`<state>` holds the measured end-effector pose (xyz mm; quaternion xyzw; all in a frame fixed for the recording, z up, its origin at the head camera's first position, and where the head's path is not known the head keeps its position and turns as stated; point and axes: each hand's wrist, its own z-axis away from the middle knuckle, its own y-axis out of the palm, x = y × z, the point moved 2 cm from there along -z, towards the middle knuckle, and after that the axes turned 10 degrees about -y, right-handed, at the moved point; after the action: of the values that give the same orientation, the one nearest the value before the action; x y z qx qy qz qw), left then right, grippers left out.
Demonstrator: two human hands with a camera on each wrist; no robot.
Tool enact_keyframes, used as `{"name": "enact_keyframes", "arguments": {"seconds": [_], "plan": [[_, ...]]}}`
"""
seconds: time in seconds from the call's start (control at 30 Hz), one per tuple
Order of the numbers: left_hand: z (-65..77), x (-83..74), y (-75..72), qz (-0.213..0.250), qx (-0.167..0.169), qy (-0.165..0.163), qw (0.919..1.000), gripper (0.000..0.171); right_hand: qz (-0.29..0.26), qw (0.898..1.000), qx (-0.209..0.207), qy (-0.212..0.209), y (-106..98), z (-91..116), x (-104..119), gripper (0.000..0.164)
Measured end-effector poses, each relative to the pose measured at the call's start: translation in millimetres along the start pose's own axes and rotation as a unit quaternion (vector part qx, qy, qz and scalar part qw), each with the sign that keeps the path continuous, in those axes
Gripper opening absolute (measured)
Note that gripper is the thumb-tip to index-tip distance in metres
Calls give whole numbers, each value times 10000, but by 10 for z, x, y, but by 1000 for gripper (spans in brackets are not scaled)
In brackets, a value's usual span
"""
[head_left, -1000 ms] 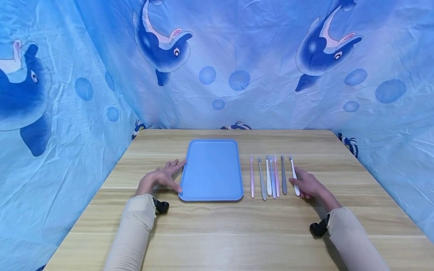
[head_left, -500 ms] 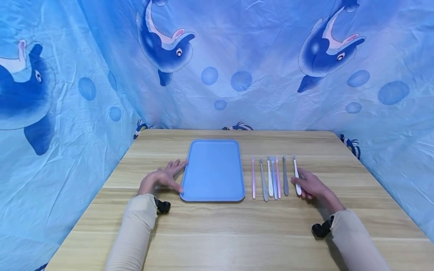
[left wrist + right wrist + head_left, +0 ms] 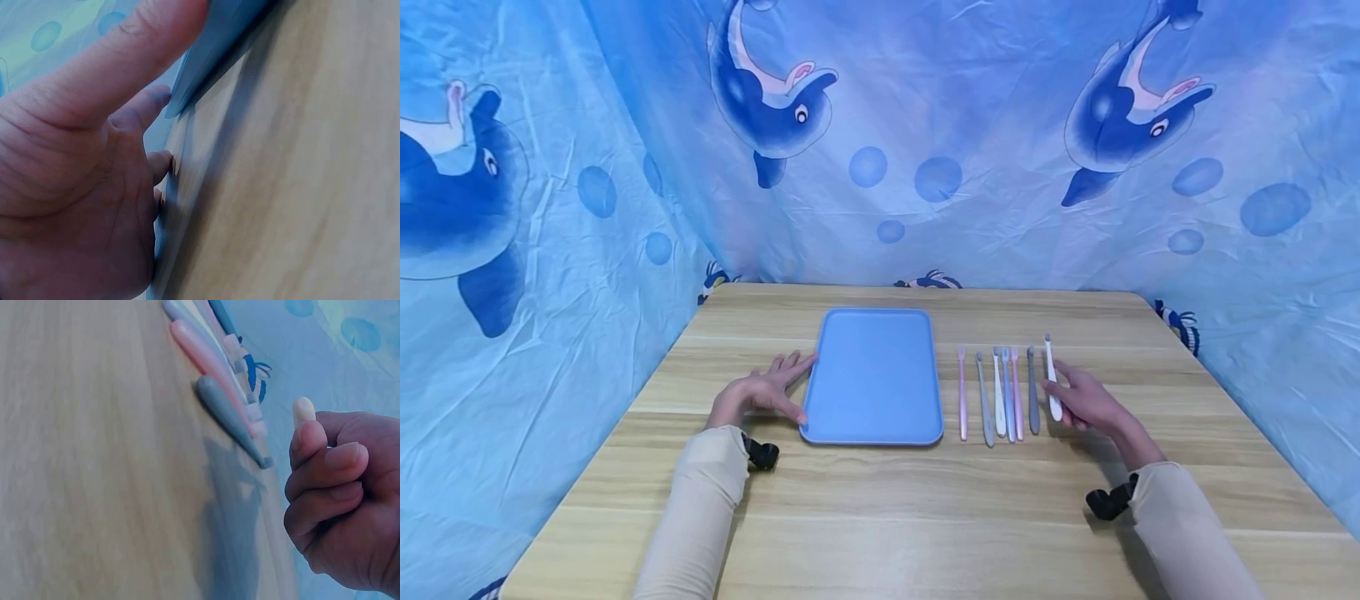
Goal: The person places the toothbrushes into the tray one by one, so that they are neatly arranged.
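Observation:
My right hand (image 3: pixel 1084 400) pinches a white toothbrush (image 3: pixel 1054 400) and holds it off the table, bristle head pointing away; in the right wrist view only the pale end of that toothbrush (image 3: pixel 304 409) shows above curled fingers. Just left of it lies a dark grey toothbrush (image 3: pixel 1033 400). Several more toothbrushes in pink, grey, white and blue lie beside it in a row, among them a pink toothbrush (image 3: pixel 962 400). At the left edge of a blue tray (image 3: pixel 876 375), my left hand (image 3: pixel 766 390) spreads its fingers, thumb and forefinger touching the rim.
Everything lies on a light wooden table (image 3: pixel 880 517). A blue curtain (image 3: pixel 880 108) printed with dolphins hangs behind it and along both sides. The tray stands left of the toothbrush row, a narrow gap between them.
My right hand has lifted the white toothbrush from the table, and it now sits higher and slightly farther left in the view. My left hand stays at the tray's edge.

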<state>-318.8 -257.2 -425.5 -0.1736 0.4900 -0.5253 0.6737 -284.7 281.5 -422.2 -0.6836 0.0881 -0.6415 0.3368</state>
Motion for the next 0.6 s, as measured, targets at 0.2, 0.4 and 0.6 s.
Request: {"name": "enact_keyframes", "arguments": {"seconds": [0.2,0.4,0.6], "plan": [[-3,16,4,-76,-32,12,10000,134,-177,9993,-66,-313,32,-50,88,69],[22,-15,-10,-115,-83,39,9999,135,-282,9987,-133,-398,56,-73,215,69],[29,2,-6,-67,-52,116,9999,135,-439,9978,-61,-500,93,-112,281,65]]}}
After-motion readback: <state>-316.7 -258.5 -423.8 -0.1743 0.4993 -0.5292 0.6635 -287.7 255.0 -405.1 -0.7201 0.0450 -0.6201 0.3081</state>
